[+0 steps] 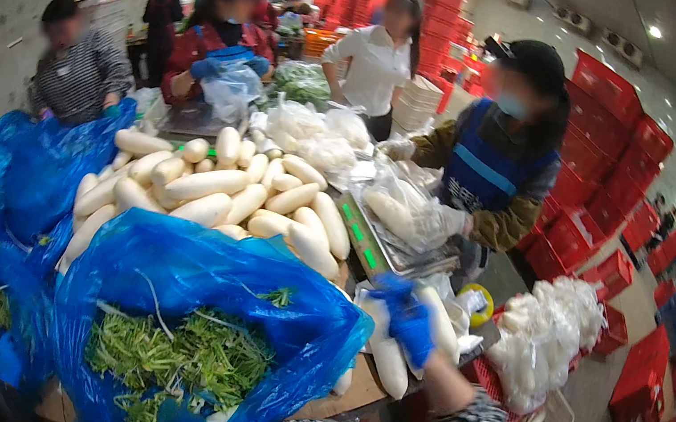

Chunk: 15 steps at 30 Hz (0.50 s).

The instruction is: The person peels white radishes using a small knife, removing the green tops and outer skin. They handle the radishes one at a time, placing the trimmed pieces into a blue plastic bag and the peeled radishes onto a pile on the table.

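Observation:
My right hand point(407, 318), in a blue glove below a black-and-white checked sleeve, is blurred over some white radishes point(387, 355) at the table's near right edge; whether it grips one is unclear. My left hand is out of view. Before me a blue plastic bag point(181, 251) gapes, with cut green leaf tops point(185, 347) inside. Behind the bag lies a large heap of white radishes point(206, 188). Just beyond my right hand stands a scale with green lit digits point(361, 235). A roll of yellow tape point(474, 305) lies to the right of the hand.
Across the table a co-worker in a blue apron point(489, 163) handles a bagged radish point(388, 213). Other people stand at the far side. Bagged radishes point(539, 341) fill a red crate at right. Stacked red crates point(601, 142) stand behind. Another blue bag point(38, 178) lies left.

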Available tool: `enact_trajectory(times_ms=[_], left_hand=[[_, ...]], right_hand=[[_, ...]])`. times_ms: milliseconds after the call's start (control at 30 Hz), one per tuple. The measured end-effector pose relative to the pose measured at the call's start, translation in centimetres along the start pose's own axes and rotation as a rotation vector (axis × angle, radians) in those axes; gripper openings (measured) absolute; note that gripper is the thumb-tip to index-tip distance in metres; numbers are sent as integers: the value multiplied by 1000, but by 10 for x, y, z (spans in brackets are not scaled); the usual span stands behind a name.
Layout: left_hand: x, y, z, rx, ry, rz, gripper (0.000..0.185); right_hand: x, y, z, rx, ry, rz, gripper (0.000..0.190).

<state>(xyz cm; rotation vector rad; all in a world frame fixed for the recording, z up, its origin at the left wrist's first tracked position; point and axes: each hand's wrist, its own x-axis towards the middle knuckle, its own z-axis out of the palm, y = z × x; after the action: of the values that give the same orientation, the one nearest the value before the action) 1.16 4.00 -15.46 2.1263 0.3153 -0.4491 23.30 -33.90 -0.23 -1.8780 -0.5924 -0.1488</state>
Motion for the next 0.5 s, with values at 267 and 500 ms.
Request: enact_trajectory(times_ms=[267,500], left_hand=[[8,-12,33,-50,23,94,47],[-38,-38,-9,81,295,165,49]], right_hand=[[-14,-48,248,-138,-1101,-256,51],[-30,27,221,-23,-939,40,51]])
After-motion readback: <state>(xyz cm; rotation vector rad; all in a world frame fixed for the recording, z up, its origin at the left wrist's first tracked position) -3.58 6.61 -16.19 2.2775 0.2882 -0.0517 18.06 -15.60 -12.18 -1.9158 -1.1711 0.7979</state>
